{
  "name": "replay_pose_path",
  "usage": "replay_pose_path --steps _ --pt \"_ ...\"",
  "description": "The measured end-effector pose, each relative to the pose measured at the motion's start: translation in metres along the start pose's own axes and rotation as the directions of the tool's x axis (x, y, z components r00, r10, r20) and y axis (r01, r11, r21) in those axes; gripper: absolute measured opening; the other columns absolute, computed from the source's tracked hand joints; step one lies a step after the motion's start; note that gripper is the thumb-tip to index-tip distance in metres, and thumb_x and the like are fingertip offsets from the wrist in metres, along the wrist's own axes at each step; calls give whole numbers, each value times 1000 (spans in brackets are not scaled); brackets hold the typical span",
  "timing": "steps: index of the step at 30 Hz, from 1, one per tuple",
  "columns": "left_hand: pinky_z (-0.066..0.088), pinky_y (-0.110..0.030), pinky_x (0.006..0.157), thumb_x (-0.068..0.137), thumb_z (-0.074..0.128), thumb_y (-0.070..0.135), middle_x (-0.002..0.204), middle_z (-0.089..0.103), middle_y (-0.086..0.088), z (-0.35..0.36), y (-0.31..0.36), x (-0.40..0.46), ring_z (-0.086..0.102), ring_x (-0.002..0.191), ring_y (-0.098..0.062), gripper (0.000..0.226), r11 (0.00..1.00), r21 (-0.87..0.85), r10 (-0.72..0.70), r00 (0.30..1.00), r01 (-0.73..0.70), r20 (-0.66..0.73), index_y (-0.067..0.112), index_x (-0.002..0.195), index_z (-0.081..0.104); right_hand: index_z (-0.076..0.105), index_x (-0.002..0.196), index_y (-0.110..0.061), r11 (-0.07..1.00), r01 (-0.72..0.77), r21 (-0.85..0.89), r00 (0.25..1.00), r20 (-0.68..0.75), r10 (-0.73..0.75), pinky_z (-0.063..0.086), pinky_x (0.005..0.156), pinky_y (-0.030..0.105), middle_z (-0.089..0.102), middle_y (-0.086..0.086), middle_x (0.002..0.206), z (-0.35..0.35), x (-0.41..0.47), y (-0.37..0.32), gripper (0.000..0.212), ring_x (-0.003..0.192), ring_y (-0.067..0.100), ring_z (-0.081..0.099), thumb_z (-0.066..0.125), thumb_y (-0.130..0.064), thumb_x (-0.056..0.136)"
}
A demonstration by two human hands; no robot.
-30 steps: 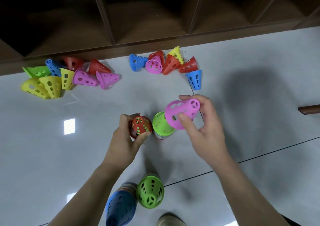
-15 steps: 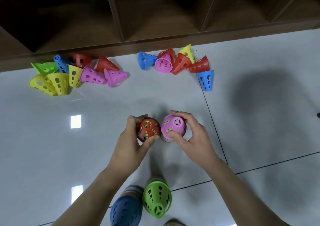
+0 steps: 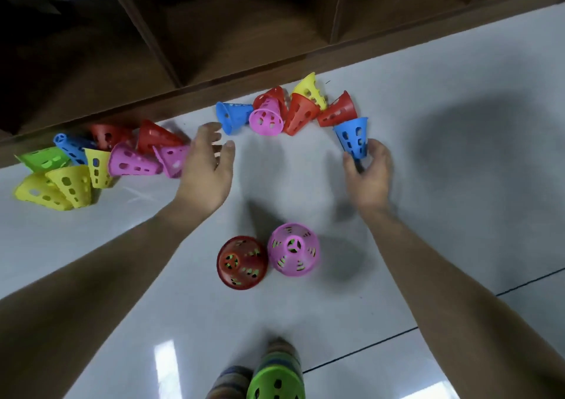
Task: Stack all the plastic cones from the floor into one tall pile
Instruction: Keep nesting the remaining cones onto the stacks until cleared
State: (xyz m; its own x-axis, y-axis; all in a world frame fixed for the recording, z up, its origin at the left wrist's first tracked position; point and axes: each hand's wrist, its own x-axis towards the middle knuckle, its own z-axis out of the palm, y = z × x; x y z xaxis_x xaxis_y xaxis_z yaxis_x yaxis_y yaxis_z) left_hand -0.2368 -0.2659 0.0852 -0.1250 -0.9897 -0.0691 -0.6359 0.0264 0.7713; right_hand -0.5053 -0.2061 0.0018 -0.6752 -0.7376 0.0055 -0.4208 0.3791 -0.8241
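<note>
I am looking down at a glossy pale tiled floor (image 3: pixel 458 215), with a dark wooden shelf unit (image 3: pixel 214 31) running along its far edge. Both of my bare forearms are reaching out from the near side.

On the far left, a loose heap of cones (image 3: pixel 91 163) is lying on its side against the shelf base: yellow, green, blue, red and pink ones, touching each other. In the far middle, a second cluster (image 3: pixel 284 111) is lying tumbled together, with blue, pink, red and yellow cones.

At the near edge, two tall stacks are rising toward the camera, one topped by a green cone (image 3: pixel 275 380) and a striped one (image 3: pixel 227 382) just beside it on the left; they are blurred and partly cut off.

In the middle of the floor, a red-topped stack (image 3: pixel 241 262) and a pink-topped stack (image 3: pixel 293 249) are standing upright, touching side by side, green showing through their holes.

My left hand (image 3: pixel 208 166) is hovering released, fingers spread, between the left heap and the blue cone of the middle cluster, gripping nothing. My right hand (image 3: pixel 368 169) is pinching the narrow end of a blue cone (image 3: pixel 351 135) at the right end of the middle cluster, its wide rim pointing away from me.
</note>
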Motion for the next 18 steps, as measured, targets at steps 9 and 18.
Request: replay_pose_path --steps 9,18 --pt "44 -41 108 98 55 43 138 47 -13 65 18 93 46 128 -32 48 882 411 128 957 -230 262 26 143 48 62 121 -12 964 103 -247 984 -117 -135 40 97 40 67 5 111 23 17 27 40 109 29 54 58 -36 89" --pt "52 -40 76 86 70 24 107 54 -12 53 14 71 59 92 -32 53 843 529 -46 966 -100 256 18 128 38 61 121 -2 967 166 -195 967 -163 -198 40 97 39 65 14 107 24 14 30 41 105 33 54 56 -31 91"
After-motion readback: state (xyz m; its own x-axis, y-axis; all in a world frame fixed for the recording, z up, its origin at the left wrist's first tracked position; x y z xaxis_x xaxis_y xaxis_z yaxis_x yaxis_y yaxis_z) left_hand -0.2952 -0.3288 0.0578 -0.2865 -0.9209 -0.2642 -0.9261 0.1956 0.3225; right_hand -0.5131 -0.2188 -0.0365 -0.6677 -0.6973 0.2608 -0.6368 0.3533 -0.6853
